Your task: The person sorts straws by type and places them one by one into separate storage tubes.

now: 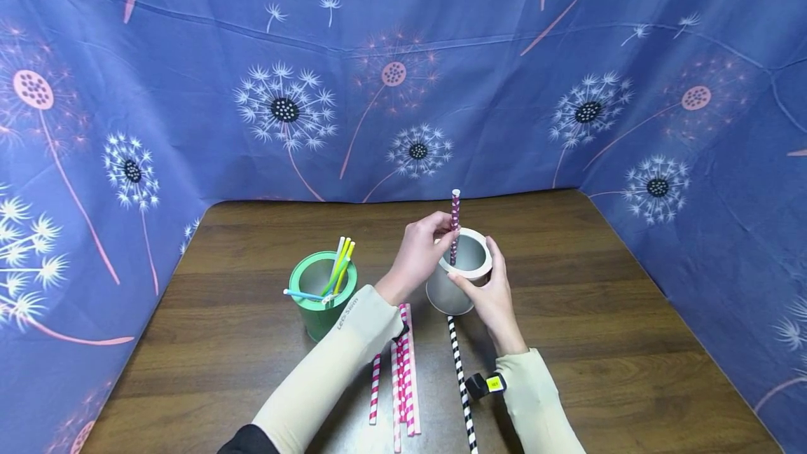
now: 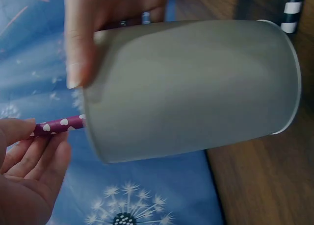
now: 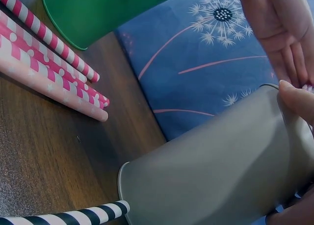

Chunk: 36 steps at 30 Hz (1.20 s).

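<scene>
My left hand (image 1: 421,252) pinches a dark purple paper straw with white hearts (image 1: 455,210) between thumb and fingers. The straw stands nearly upright, its lower end inside a grey can with a white rim (image 1: 446,293). Around the can's right side, my right hand (image 1: 494,294) grips the rim, thumb in front and fingers behind. In the left wrist view, the straw (image 2: 61,124) passes behind the edge of the can (image 2: 191,92). A black-and-white striped straw (image 1: 462,377) lies on the table with one end at the can's base.
Left of the hands stands a green can (image 1: 312,317) holding several yellow, white, green and blue straws (image 1: 342,261). Several pink patterned paper straws (image 1: 403,377) lie on the wooden table (image 1: 605,342), partly under the left forearm. Blue dandelion cloth (image 1: 479,104) hangs behind.
</scene>
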{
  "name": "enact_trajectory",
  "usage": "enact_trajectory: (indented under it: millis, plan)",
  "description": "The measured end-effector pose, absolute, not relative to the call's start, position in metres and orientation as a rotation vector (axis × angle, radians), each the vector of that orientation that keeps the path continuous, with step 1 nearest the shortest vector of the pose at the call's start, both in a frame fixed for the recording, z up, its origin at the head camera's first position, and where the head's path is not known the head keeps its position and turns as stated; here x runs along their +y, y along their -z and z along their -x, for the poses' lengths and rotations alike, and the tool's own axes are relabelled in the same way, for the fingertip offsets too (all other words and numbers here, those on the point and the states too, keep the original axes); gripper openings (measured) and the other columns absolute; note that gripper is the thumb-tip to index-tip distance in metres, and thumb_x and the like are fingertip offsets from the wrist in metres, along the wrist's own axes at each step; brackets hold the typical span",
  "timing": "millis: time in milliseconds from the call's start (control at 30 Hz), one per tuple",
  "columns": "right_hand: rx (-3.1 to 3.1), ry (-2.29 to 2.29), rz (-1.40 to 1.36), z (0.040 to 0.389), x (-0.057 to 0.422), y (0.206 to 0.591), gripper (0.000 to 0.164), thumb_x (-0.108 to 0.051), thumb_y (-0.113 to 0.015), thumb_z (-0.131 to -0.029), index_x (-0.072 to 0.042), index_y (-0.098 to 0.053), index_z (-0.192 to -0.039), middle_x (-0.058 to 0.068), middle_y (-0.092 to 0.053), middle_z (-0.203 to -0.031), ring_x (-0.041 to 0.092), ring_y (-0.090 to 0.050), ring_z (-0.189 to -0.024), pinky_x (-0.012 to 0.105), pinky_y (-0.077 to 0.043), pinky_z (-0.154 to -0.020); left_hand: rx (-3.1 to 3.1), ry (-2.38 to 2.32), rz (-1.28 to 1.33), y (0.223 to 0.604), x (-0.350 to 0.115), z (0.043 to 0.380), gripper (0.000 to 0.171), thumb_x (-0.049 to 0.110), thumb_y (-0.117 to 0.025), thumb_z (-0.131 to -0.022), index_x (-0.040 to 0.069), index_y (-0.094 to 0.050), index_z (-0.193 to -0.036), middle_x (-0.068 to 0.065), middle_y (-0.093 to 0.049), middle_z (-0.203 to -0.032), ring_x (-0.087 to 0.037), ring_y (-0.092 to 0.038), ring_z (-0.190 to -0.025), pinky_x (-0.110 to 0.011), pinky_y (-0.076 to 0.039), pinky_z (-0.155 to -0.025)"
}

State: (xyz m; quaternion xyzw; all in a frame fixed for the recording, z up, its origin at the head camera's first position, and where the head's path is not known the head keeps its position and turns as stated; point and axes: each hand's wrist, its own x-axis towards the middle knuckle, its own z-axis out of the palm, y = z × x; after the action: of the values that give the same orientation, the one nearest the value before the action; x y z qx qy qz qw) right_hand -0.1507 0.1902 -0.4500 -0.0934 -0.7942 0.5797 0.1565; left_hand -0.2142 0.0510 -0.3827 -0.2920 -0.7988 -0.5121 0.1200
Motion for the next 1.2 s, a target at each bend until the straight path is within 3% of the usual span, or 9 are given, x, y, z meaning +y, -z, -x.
enact_trajectory:
  millis: [467, 833, 1000, 1200]
  plan:
    - [-2.250, -1.667, 0.265, 0.151, 0.190, 0.452, 0.098, -0.016, -0.082, -0.076, -0.018, -0.022, -0.153, 0.007, -0.025, -0.159, 0.024, -0.028, -0.145, 0.041, -0.023, -0.118, -2.389, 1.355, 0.856, 0.410, 0.062, 0.224, 0.014, 0.008, -0.068, -0.088, 0.002, -0.069, -0.101, -0.010, -0.075, -0.097, -0.020, -0.072, -0.092, -0.035, -0.055, -0.084]
    - [-2.251, -1.671, 0.264, 0.153, 0.189, 0.452, 0.098, -0.018, -0.082, -0.076, -0.018, -0.021, -0.154, 0.006, -0.025, -0.159, 0.024, -0.029, -0.144, 0.041, -0.024, -0.118, -2.376, 1.373, 0.839, 0.411, 0.060, 0.227, 0.013, 0.010, -0.068, -0.089, 0.004, -0.070, -0.101, -0.009, -0.076, -0.098, -0.018, -0.072, -0.095, -0.028, -0.055, -0.086]
    - [-2.261, -1.654, 0.270, 0.154, 0.189, 0.452, 0.098, -0.018, -0.081, -0.076, -0.018, -0.021, -0.154, 0.007, -0.025, -0.159, 0.025, -0.028, -0.145, 0.043, -0.023, -0.118, -2.363, 1.386, 0.840, 0.412, 0.059, 0.228, 0.011, 0.012, -0.069, -0.089, 0.006, -0.069, -0.098, -0.006, -0.074, -0.094, -0.016, -0.070, -0.089, -0.024, -0.054, -0.081]
    - [-2.278, -1.649, 0.282, 0.154, 0.188, 0.453, 0.098, -0.019, -0.081, -0.077, -0.019, -0.020, -0.154, 0.007, -0.025, -0.159, 0.026, -0.026, -0.146, 0.045, -0.021, -0.118, -2.368, 1.447, 0.826, 0.412, 0.057, 0.228, 0.020, 0.016, -0.071, -0.087, 0.005, -0.069, -0.104, -0.006, -0.074, -0.097, -0.017, -0.069, -0.091, -0.024, -0.054, -0.082]
